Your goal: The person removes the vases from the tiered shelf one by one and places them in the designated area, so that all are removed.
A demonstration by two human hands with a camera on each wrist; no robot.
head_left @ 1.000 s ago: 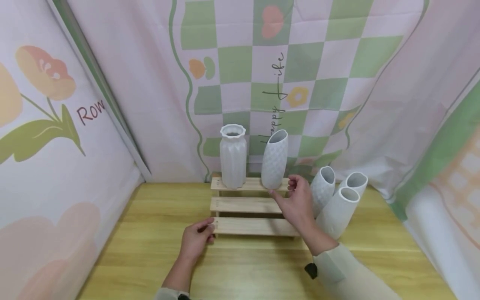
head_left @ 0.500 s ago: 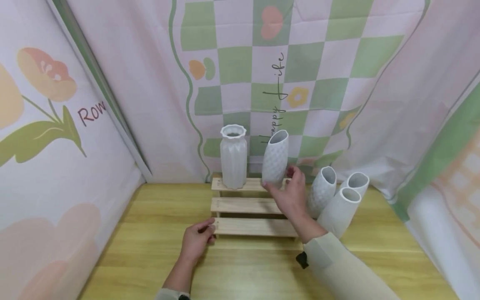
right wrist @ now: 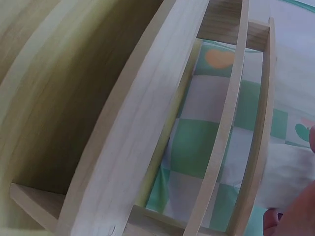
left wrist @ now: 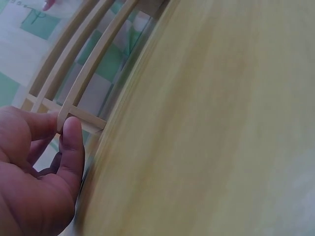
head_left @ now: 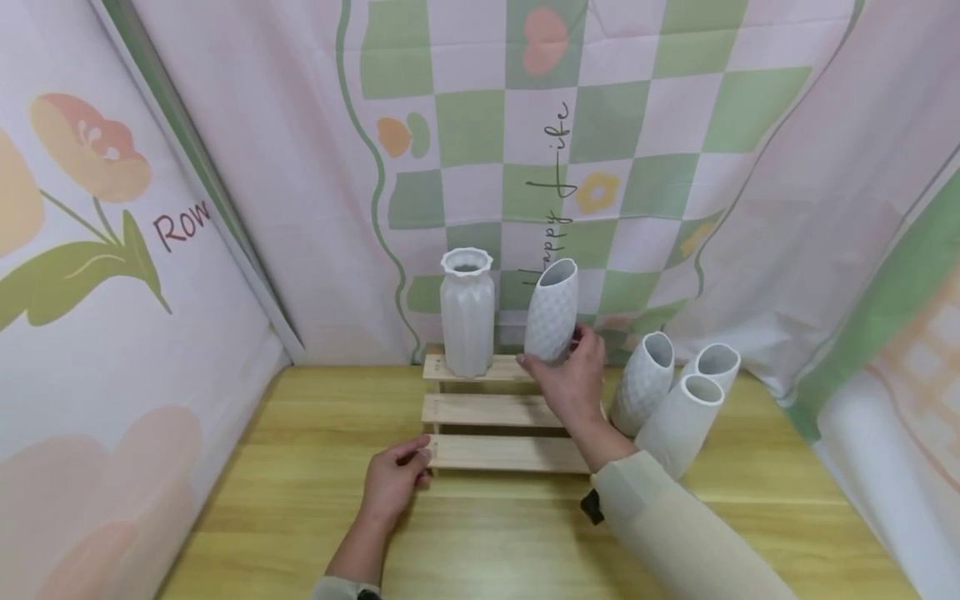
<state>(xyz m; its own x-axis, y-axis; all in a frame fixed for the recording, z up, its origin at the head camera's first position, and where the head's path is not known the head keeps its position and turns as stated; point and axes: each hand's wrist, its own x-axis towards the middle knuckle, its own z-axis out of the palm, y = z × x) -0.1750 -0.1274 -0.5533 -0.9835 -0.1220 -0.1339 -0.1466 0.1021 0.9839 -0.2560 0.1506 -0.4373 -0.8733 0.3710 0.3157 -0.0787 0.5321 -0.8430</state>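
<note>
A three-tier wooden stand stands on the table. On its top shelf, to the left, is a white fluted vase with a scalloped rim. To the right of that, a white diamond-textured vase with a slanted mouth rises over the same shelf. My right hand grips this vase low down, thumb in front and fingers round its right side. In the right wrist view, part of that hand shows at the edge against the white vase. With thumb and finger, my left hand pinches the left end of the lowest shelf.
Close to the stand's right end, several white vases cluster on the table: a textured one, a smoother one in front and another behind. A patterned curtain hangs right behind the stand. The wooden tabletop extends in front.
My right hand has moved left and slightly up, from beside the shelf's right end to a grip round the textured vase's lower part. The left hand stays put.
</note>
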